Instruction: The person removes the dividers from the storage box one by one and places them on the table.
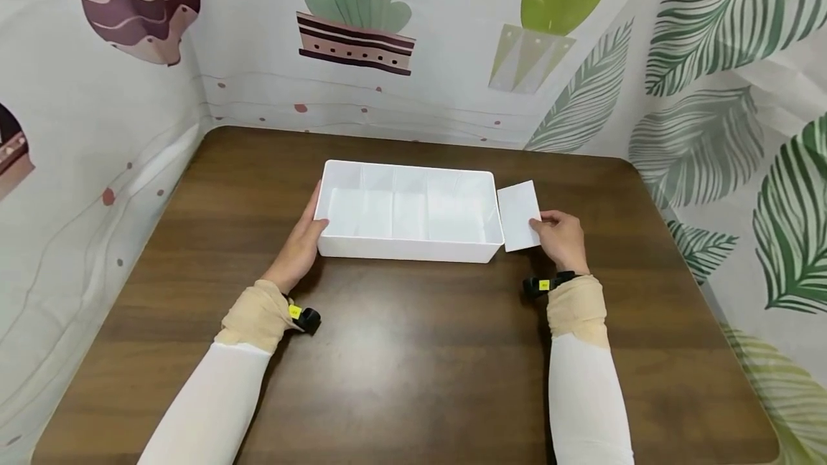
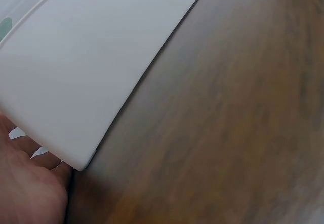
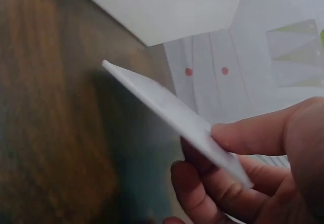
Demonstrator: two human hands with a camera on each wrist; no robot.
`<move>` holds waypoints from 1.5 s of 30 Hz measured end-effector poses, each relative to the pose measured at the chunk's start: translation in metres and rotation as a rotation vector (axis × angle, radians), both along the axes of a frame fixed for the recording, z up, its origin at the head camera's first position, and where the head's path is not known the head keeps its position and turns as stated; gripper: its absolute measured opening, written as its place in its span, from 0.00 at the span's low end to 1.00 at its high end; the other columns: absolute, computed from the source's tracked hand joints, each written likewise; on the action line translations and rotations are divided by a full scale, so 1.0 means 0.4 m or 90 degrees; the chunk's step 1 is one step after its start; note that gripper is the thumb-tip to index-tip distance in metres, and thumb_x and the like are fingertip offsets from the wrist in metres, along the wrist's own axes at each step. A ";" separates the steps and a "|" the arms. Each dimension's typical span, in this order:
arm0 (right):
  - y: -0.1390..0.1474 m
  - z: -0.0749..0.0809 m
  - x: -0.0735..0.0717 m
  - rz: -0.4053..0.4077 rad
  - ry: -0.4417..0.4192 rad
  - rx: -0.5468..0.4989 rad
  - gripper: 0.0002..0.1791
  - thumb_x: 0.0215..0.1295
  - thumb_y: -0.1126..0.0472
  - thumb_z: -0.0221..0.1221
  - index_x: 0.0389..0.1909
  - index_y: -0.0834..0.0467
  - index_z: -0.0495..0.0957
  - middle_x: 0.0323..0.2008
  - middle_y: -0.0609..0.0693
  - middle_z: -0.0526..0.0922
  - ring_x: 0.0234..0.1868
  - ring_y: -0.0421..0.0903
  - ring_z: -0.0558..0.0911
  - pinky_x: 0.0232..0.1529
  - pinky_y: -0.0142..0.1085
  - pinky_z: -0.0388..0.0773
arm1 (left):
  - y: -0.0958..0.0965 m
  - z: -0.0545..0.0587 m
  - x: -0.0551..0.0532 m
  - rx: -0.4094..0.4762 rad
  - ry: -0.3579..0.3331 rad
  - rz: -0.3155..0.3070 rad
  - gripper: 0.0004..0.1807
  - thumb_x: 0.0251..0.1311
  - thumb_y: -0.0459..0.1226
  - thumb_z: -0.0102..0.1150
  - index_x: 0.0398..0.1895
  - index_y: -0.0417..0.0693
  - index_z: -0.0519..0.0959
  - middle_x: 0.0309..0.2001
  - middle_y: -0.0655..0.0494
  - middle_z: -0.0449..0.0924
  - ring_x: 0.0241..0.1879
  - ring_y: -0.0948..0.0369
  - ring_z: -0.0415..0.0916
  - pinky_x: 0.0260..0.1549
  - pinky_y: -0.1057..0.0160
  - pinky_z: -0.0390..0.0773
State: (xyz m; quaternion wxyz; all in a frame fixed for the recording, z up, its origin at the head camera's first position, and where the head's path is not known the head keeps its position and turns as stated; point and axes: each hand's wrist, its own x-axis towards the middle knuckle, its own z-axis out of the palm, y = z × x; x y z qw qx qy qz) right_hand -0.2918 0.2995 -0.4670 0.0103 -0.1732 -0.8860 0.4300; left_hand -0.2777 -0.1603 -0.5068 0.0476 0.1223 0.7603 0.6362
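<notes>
A long white divided box (image 1: 410,249) sits on the table, its inside split by thin upright walls. At its left end, my left hand (image 1: 300,244) holds the end wall, thumb over the rim and fingers along the outside. The left wrist view has the box's long side (image 2: 96,67) in front of the left hand (image 2: 30,183). My right hand (image 1: 561,239) pinches a thin, flat white rectangular panel (image 1: 519,216) between thumb and fingers, just beyond the box's right end. In the right wrist view the panel (image 3: 152,100) is tilted, edge toward the camera.
The brown wooden table (image 1: 400,364) has rounded corners. Behind it and along its sides hangs a white cloth (image 1: 252,34) printed with potted cacti and leaves. Each wrist wears a black camera strap over a beige band.
</notes>
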 end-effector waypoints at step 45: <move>-0.204 0.141 0.059 0.185 0.246 0.287 0.22 0.73 0.53 0.61 0.60 0.63 0.83 0.45 0.62 0.85 0.46 0.60 0.80 0.47 0.54 0.75 | -0.003 0.000 -0.002 -0.001 0.000 0.009 0.37 0.80 0.37 0.31 0.85 0.67 0.34 0.85 0.71 0.31 0.84 0.63 0.30 0.81 0.48 0.35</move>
